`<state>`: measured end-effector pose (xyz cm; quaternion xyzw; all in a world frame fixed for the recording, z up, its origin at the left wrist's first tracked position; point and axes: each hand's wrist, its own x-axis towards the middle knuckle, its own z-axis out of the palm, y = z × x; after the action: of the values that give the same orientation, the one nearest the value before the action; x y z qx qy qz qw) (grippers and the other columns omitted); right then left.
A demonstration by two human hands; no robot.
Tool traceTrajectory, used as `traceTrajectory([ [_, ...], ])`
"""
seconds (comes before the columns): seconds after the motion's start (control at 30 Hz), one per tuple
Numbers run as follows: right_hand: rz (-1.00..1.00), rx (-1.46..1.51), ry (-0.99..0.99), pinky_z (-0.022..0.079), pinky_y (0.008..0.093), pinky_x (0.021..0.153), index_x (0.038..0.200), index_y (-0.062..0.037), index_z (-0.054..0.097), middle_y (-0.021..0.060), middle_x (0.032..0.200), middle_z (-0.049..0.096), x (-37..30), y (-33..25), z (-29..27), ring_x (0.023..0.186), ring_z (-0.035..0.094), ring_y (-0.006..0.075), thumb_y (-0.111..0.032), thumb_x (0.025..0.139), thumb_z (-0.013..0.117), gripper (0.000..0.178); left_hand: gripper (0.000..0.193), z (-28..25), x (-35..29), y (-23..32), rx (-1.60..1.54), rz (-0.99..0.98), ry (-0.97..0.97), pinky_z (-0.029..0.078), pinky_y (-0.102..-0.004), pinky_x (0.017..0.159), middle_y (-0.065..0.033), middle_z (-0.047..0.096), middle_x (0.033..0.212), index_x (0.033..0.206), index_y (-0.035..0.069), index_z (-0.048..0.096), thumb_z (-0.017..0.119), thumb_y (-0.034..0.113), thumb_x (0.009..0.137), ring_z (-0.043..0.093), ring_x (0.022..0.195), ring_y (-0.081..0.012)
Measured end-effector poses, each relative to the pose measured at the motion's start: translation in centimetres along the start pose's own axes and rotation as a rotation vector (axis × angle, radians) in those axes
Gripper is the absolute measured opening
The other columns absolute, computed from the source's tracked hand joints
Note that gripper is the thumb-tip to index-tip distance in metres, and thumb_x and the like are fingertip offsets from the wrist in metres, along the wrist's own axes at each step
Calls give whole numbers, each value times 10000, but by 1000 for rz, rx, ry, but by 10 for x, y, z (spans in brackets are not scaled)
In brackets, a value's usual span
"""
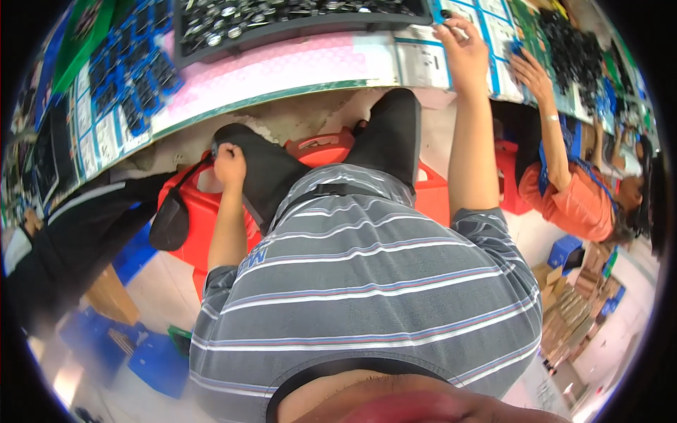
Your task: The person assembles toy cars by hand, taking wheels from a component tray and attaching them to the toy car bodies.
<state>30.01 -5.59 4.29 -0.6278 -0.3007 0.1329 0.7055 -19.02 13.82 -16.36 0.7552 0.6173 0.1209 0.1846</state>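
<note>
The left hand (230, 163) is curled into a loose fist on the left knee (247, 151), holding nothing I can make out. The right hand (462, 49) reaches up to the table (282, 67), fingers bent onto one white card (430, 62) at the edge. One dark tray (296, 20) of small metal parts sits beyond (too many to count). Two red stools (204, 211) show below.

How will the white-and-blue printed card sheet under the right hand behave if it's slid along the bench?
The white-and-blue printed card sheet looks thin and flat, so probably light and somewhat floppy. It lies on the smooth pink bench top, so it likely slides easily. The right hand presses its far edge; lifting one corner may bend it.
</note>
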Motion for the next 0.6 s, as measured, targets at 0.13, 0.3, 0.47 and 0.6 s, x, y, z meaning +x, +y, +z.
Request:
traceTrajectory([
  [0.13, 112, -89, 19, 530, 286, 897, 1004, 14, 666, 94, 1318, 597, -45, 25, -55, 1006, 645, 152, 10, 861, 759, 171, 191, 1, 0, 7, -21, 43, -47, 518, -498, 708, -148, 700, 826, 941, 116, 643, 606, 299, 897, 672, 803, -400],
  [0.3, 138, -83, 290, 555, 298, 888, 997, 29, 677, 158, 1362, 588, -49, 28, -102, 1121, 645, 206, 71, 841, 745, 176, 198, 5, 7, 3, 16, 19, -39, 519, -472, 701, -132, 677, 784, 919, 111, 643, 618, 305, 887, 670, 765, -363],
  [0.47, 82, -276, 397, 529, 296, 941, 1019, 41, 701, 150, 1388, 573, -30, 11, -160, 1095, 670, 228, -9, 834, 788, 211, 214, 9, 8, 18, 41, 21, -35, 524, -476, 725, -135, 687, 813, 930, 111, 645, 614, 318, 885, 675, 795, -369],
  [0.6, -23, -427, 381, 518, 318, 969, 1091, 50, 700, 159, 1356, 614, -2, 16, -216, 1147, 662, 236, -98, 839, 799, 309, 222, 7, 9, 19, 96, -2, -64, 526, -481, 745, -140, 697, 836, 941, 114, 648, 610, 325, 886, 680, 820, -375],
])
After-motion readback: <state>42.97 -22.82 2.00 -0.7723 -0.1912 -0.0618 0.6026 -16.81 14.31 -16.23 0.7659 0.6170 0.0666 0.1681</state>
